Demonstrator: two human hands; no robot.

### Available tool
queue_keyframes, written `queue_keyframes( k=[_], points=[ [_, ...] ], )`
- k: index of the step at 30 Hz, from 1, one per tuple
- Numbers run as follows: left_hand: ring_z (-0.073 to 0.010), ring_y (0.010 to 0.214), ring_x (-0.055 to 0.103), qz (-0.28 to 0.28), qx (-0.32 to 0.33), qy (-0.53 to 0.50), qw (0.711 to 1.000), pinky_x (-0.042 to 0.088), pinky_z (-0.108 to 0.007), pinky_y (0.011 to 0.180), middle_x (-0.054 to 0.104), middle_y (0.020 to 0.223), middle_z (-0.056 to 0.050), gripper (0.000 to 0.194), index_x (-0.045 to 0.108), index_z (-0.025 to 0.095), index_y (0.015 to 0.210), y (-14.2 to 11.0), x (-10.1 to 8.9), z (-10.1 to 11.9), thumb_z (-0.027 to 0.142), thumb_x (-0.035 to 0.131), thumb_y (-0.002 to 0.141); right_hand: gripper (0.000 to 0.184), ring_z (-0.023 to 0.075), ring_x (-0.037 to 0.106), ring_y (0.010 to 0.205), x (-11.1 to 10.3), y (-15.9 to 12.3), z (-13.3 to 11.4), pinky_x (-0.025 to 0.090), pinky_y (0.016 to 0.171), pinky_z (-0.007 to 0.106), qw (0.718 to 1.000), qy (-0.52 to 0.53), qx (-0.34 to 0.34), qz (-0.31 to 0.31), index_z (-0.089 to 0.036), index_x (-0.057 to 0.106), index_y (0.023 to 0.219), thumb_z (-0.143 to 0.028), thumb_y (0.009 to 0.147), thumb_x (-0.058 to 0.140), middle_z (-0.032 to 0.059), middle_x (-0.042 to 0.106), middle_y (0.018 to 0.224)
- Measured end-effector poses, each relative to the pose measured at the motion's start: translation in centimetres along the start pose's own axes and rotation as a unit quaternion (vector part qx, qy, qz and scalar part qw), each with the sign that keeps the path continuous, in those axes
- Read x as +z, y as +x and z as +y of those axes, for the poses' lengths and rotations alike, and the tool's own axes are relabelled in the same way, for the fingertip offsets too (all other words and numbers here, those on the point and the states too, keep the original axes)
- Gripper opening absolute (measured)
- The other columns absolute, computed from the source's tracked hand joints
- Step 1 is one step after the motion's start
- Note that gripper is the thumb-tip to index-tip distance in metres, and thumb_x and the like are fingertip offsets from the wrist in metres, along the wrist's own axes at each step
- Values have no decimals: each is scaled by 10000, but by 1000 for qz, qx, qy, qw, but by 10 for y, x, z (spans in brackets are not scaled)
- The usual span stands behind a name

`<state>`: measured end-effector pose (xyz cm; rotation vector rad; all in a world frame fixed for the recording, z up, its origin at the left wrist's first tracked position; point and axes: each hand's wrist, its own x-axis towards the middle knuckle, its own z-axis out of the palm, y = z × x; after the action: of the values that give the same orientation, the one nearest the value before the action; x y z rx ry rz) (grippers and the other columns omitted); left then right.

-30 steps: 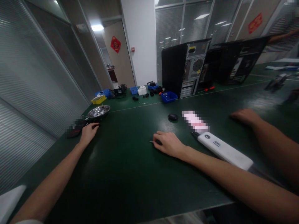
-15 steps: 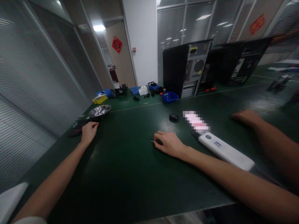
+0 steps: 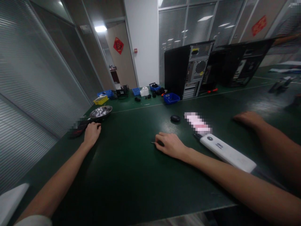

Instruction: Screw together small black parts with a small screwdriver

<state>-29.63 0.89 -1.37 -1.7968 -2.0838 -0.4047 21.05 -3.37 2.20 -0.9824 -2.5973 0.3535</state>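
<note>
My left hand (image 3: 92, 133) is out at the left with its fingers bent together, just in front of a metal bowl (image 3: 101, 112) of small pale pieces. Whether anything is in these fingers is too small to make out. My right hand (image 3: 171, 145) rests on the green table (image 3: 127, 175), thumb and fingers closed. A thin, light, pointed tip (image 3: 152, 142) sticks out to the left of the fingertips; the rest of that slim thing is hidden. A black computer mouse (image 3: 175, 118) lies beyond my right hand.
Another person's hand (image 3: 250, 119) lies at the right, near a long white device (image 3: 228, 152). Black computer towers (image 3: 177, 72) stand at the back beside a blue bin (image 3: 171, 98). A yellow tray (image 3: 101, 100) sits far left, behind the bowl. A white object (image 3: 14, 201) is at the lower left.
My left hand has shifted slightly to the right, and its fingers have turned a little. My right hand and the other person's hand have stayed in place.
</note>
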Motion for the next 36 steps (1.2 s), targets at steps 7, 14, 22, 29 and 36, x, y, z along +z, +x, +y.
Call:
queue_keyframes(
  k=[7, 14, 22, 29, 36],
  points=[
    [-337, 1088, 595, 1, 0, 3, 1000, 481, -438, 950, 682, 1144, -171, 423, 739, 130, 1132, -1, 2, -1, 336, 409, 966, 153, 127, 564, 743, 0, 1, 0, 321, 618, 258, 1000, -8, 5, -7, -208, 639, 989, -341, 982, 564, 23, 644, 976],
    [-317, 1065, 645, 8, -24, -23, 999, 477, -421, 988, 720, 1129, -153, 412, 724, 122, 1170, -1, 2, -3, 333, 442, 955, 164, 130, 569, 751, 1, 1, 1, 311, 620, 262, 1000, -10, 7, -5, -205, 644, 994, -344, 983, 557, 29, 651, 982],
    [-330, 1057, 640, 27, -71, -56, 996, 488, -427, 955, 695, 1148, -165, 377, 759, 134, 1019, -1, 0, -5, 391, 498, 928, 160, 128, 571, 751, 0, 0, 0, 310, 610, 255, 1000, -6, 9, -10, -205, 638, 996, -343, 983, 559, 26, 650, 985],
    [-287, 959, 663, 9, -98, -103, 990, 492, -393, 926, 727, 1058, -136, 313, 742, 141, 966, 0, -6, -6, 388, 567, 885, 163, 135, 580, 761, 0, 1, -1, 330, 625, 265, 1000, -6, 8, -8, -200, 643, 997, -341, 987, 561, 34, 651, 986],
    [-287, 902, 673, -37, -83, -171, 981, 503, -381, 830, 745, 962, -118, 253, 746, 155, 938, 2, -28, 27, 358, 614, 864, 161, 137, 583, 762, 1, 1, 0, 327, 630, 269, 1000, -11, 8, -8, -204, 645, 1008, -341, 984, 563, 33, 656, 996]
  ],
)
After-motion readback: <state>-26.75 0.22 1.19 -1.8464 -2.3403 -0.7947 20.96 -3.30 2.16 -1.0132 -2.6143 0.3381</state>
